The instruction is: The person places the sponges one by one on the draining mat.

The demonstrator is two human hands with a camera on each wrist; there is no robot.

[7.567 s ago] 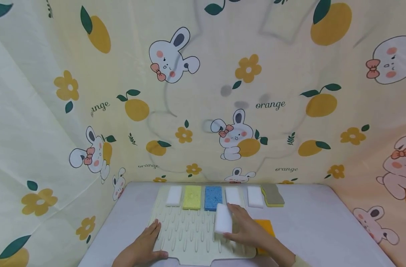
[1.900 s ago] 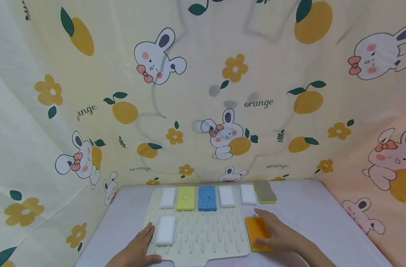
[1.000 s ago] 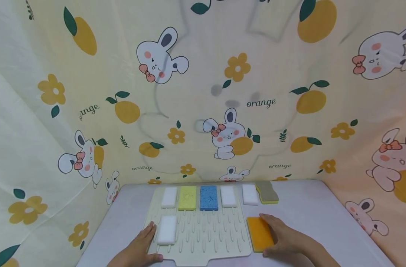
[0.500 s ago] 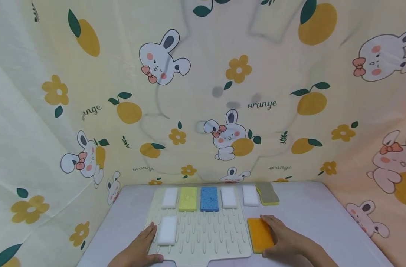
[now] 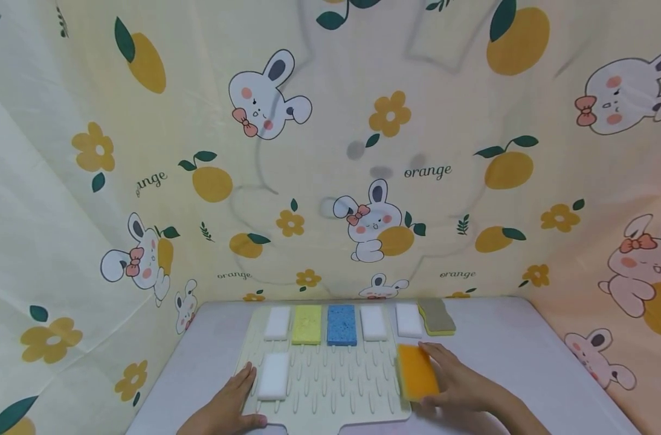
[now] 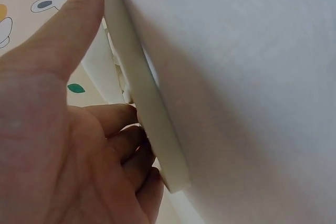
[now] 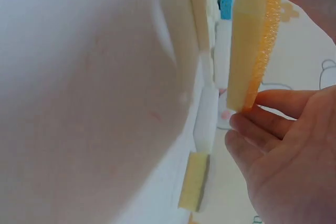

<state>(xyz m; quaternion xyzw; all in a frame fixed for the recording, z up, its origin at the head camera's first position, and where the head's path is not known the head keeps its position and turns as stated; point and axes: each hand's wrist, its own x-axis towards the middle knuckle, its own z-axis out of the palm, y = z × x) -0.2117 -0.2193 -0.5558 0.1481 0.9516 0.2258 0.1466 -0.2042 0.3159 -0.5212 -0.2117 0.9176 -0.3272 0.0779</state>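
My right hand (image 5: 461,380) grips an orange sponge (image 5: 419,373) between thumb and fingers, tilted above the right edge of a cream board (image 5: 336,386) with raised ridges. In the right wrist view the sponge (image 7: 247,51) shows a pale yellow layer under its orange face and is raised off the table. My left hand (image 5: 227,396) rests at the board's front left corner, fingertips on its left side and thumb at the front edge. In the left wrist view, the fingers (image 6: 123,140) touch the board's edge (image 6: 149,93). Beside them lies a white sponge (image 5: 274,376).
Along the board's back lie a white sponge (image 5: 277,323), a yellow sponge (image 5: 307,324), a blue sponge (image 5: 342,324) and another white sponge (image 5: 373,322). Right of the board, a white sponge (image 5: 409,320) and a wavy grey-yellow sponge (image 5: 437,317) lie on the white table (image 5: 504,344).
Earlier my right hand held a white sponge, now lying at the board's front left. It then took the orange sponge, since lifted and moved slightly left. The left hand stays at the board.
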